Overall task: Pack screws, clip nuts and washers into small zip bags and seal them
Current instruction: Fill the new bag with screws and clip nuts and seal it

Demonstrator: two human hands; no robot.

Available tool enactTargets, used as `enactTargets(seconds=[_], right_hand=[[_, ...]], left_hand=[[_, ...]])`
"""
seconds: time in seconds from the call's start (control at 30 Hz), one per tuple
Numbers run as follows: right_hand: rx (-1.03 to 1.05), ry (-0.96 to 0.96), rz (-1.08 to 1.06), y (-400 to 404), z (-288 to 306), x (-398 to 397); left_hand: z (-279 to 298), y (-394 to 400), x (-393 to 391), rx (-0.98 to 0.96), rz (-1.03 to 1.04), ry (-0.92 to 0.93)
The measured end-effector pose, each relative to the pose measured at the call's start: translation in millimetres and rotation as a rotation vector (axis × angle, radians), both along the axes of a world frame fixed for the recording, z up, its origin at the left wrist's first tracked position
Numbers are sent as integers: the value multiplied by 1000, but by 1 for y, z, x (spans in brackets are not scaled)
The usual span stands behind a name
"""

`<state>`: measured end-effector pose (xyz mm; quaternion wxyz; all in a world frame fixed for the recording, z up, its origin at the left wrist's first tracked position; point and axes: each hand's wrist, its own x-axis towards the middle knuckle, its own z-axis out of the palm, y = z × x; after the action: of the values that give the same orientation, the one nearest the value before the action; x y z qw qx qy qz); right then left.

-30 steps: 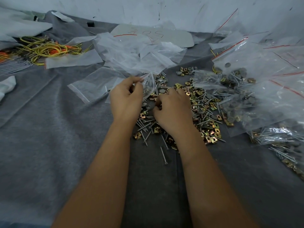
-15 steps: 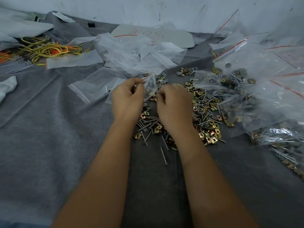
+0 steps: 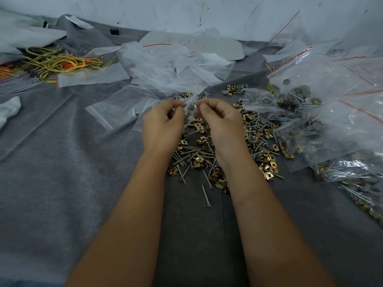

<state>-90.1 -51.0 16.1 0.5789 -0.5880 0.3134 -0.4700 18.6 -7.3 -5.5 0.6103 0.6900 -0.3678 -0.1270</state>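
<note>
My left hand (image 3: 162, 123) and my right hand (image 3: 219, 119) are raised side by side over the pile, each pinching an edge of one small clear zip bag (image 3: 189, 105) held between them. Dark pieces show inside the bag; what they are is unclear. Beneath my hands lies a loose pile of silver screws (image 3: 187, 160), brass clip nuts (image 3: 269, 165) and grey washers (image 3: 251, 140) on the grey cloth (image 3: 62, 162). One screw (image 3: 206, 195) lies apart near my wrists.
Empty zip bags (image 3: 116, 106) lie left and behind my hands. Large red-striped bags (image 3: 323, 83) holding more hardware are heaped at the right. Yellow and orange wire (image 3: 56, 63) sits far left, a white wall (image 3: 186, 11) behind.
My right hand has lifted off the hardware pile and come up to the bag that my left hand was holding. Both hands now pinch the bag, slightly higher than before.
</note>
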Motion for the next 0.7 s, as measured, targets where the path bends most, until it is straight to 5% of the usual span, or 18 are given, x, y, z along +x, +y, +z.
enactTargets(seconds=[0.17,0.33,0.4,0.7], right_hand=[[-43,61,-50,-5,1,-6],[-635,877,-96,-7,-7,-8],[-742,1067,-38,-3,-11,-4],[-747,1014,-187,-4,-14,-2]], left_hand=[[-4,-3,4,-55,50,77],[-4,-3,6,-115,127,76],[-5,-3,6,-116,116,67],[-3,-3,5,-73,75,56]])
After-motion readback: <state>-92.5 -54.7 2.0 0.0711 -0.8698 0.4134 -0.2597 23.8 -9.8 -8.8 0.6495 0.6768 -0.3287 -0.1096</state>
